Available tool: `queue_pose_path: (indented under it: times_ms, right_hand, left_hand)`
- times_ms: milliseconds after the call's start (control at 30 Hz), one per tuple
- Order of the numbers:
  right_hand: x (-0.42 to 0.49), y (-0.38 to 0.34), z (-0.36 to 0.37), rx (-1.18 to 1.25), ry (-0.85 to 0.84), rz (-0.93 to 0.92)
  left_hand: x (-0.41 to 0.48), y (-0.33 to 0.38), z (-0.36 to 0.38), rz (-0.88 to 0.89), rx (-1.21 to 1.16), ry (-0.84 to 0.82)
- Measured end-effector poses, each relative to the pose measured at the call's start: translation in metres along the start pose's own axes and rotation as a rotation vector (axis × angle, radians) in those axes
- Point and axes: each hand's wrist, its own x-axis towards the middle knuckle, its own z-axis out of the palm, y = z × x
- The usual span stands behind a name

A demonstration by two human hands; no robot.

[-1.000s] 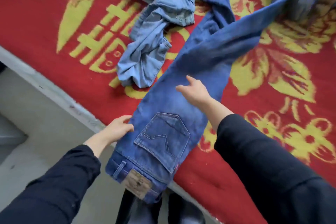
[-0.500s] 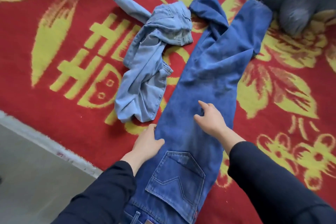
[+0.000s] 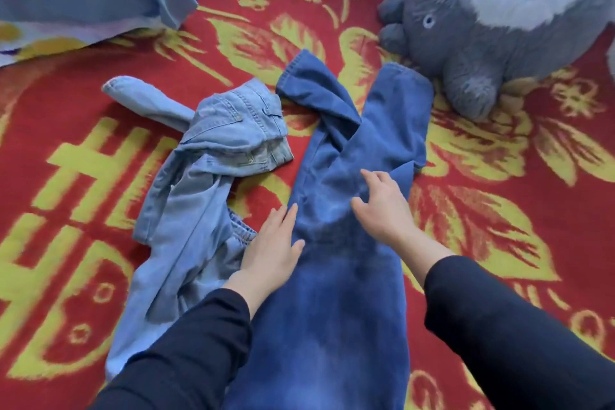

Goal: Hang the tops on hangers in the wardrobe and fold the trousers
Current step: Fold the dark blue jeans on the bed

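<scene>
Now the dark jeans (image 3: 332, 293) are lying lengthwise on the blanket (image 3: 499, 243), and the left hand (image 3: 273, 250), fingers (image 3: 283, 216) together, and the right hand (image 3: 382, 206), fingers (image 3: 376, 178) spread, are pressing flat on them, probably smoothing the legs for an even fold.

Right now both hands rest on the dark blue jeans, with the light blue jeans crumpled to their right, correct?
No: the head view shows the light blue jeans crumpled to the left of the dark blue jeans. The left hand and right hand do rest on those.
</scene>
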Motion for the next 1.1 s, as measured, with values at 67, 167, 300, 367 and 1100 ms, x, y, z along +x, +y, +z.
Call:
queue_pose_path:
  times_ms: [67, 167, 300, 367, 1100]
  right_hand:
    - [0.027, -0.003, -0.005, -0.009, 0.023, -0.011]
    - [0.065, -0.004, -0.01, -0.057, 0.041, -0.068]
    - [0.112, 0.008, -0.014, -0.384, 0.041, -0.197]
    - [0.122, 0.023, -0.022, -0.587, 0.047, -0.338]
    - [0.227, -0.039, -0.029, 0.204, 0.109, -0.065]
  left_hand:
    - [0.027, 0.002, -0.002, 0.069, 0.049, -0.031]
    - [0.066, 0.002, -0.005, 0.103, 0.146, -0.031]
    - [0.108, 0.001, -0.01, 0.118, 0.205, -0.037]
    - [0.117, 0.005, -0.011, 0.104, 0.241, -0.018]
    - [0.133, 0.03, -0.034, 0.051, 0.434, -0.214]
